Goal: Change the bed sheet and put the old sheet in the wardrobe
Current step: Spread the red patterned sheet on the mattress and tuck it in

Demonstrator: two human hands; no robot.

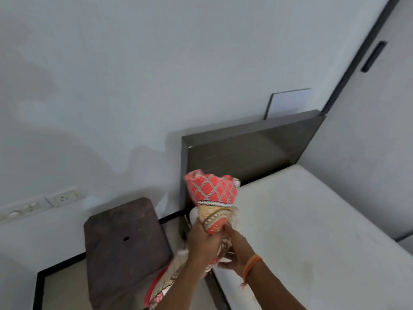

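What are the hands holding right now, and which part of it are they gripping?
Both hands, left and right, grip the bunched red patterned sheet at its gathered middle, its top bulging above them and the rest trailing down.

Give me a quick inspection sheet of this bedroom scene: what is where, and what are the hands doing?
Surface: bare white mattress, no sheet on the part in view.
Job's things: red and cream patterned sheet, bunched up, held above the mattress corner near the dark headboard; more of it hangs below the hands.
Clutter: dark brown stool on the floor beside the bed.
Hands: left hand and right hand both grip the bunched sheet; orange thread on the right wrist.
Cables: nothing seen; a wall socket and switches sit left of the stool.
Surroundings: plain white wall; white door with a dark handle at upper right.
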